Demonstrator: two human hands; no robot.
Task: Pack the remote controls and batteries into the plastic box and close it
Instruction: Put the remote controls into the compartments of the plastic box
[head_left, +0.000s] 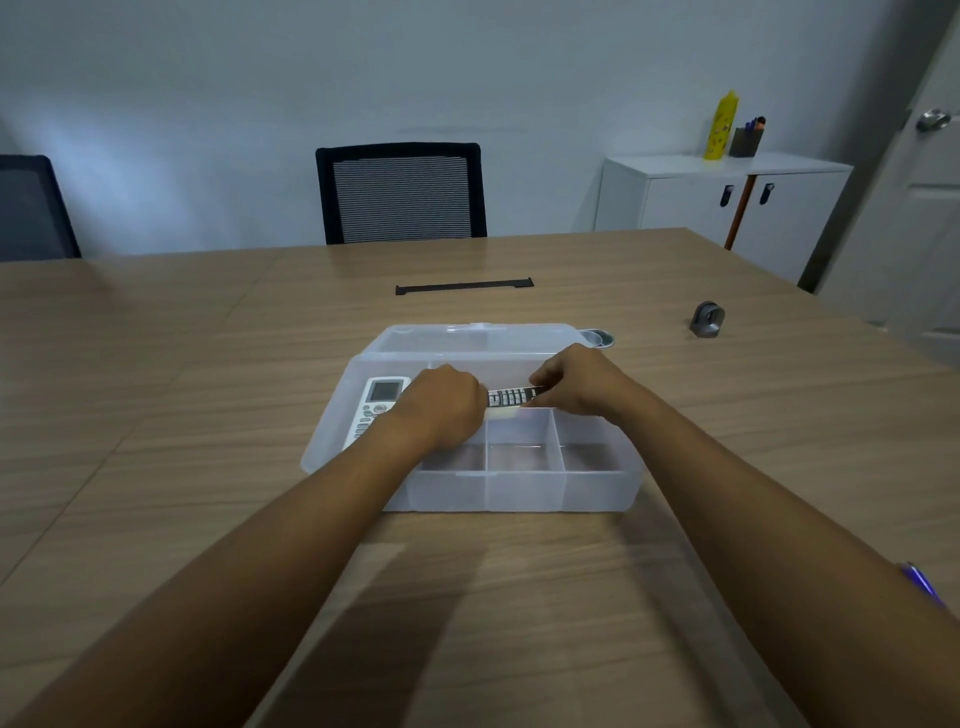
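A wood-grain table (493, 597) fills the near view, with two bare forearms reaching across it. On it sits a clear plastic box (524, 491), its near compartments bare and its lid (467, 338) folded back on the far side. Over the box, the left hand (441, 410) and right hand (582, 384) curl their fingers around the two ends of a black remote control (511, 397). A white remote control (374, 408) lies in the box's left section. Beyond, a black chair (402, 192) faces the wall.
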